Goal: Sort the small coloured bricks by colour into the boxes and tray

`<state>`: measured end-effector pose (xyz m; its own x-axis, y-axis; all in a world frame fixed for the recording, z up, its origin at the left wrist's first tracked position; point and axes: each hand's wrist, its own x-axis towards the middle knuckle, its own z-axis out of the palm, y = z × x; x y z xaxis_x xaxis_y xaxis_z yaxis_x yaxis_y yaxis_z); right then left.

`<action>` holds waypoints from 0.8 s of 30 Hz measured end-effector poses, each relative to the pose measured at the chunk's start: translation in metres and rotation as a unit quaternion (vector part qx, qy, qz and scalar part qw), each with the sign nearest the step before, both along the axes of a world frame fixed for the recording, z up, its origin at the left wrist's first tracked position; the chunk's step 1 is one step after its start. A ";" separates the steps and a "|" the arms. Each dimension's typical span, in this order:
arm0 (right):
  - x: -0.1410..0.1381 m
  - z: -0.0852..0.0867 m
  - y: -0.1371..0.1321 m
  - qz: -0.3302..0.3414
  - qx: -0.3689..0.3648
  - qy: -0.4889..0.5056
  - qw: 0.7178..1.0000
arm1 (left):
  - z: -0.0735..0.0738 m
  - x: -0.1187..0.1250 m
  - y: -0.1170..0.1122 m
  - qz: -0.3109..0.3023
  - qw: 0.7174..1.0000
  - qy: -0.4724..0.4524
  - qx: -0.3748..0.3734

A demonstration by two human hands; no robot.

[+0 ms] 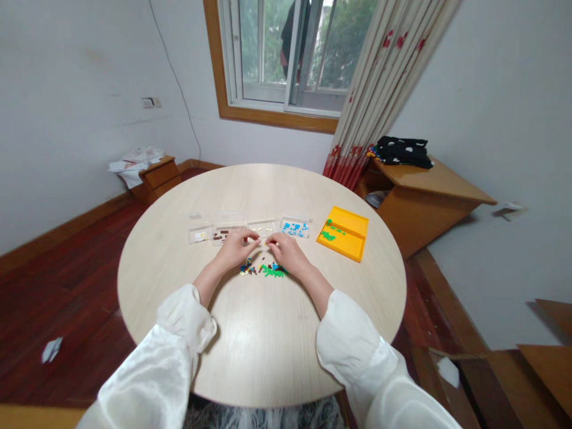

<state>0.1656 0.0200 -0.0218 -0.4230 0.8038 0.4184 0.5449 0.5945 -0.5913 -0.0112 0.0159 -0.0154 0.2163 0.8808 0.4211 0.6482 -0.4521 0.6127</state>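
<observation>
My left hand [236,248] and my right hand [288,252] rest close together on the round pale wooden table [250,333], fingertips nearly touching. Each seems to pinch a tiny pale piece between thumb and forefinger; the pieces are too small to name. Beneath and between the hands lies a small heap of little coloured bricks [263,270], mostly green, with some blue, red and yellow. Just beyond the hands stands a row of clear plastic boxes [232,228], one holding blue pieces [295,227].
A yellow tray [353,244] with a few green pieces lies at the right of the table. A low wooden cabinet [429,196] with dark cloth stands right, a small drawer unit [158,174] with papers at the left, window and curtain behind.
</observation>
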 end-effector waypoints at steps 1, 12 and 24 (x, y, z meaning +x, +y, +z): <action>0.000 0.001 0.000 -0.001 0.003 0.008 1.000 | 0.000 0.001 -0.001 -0.008 1.000 -0.001 -0.002; -0.002 -0.001 -0.002 0.013 -0.007 0.065 0.998 | 0.002 0.007 -0.003 -0.043 0.999 0.001 -0.004; -0.003 0.002 -0.005 0.059 -0.019 -0.046 0.997 | 0.011 -0.009 0.000 0.099 0.994 -0.053 0.014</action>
<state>0.1624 0.0151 -0.0203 -0.5508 0.7607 0.3434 0.5261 0.6358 -0.5647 -0.0205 0.0161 -0.0048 -0.0078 0.8894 0.4571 0.6588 -0.3393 0.6714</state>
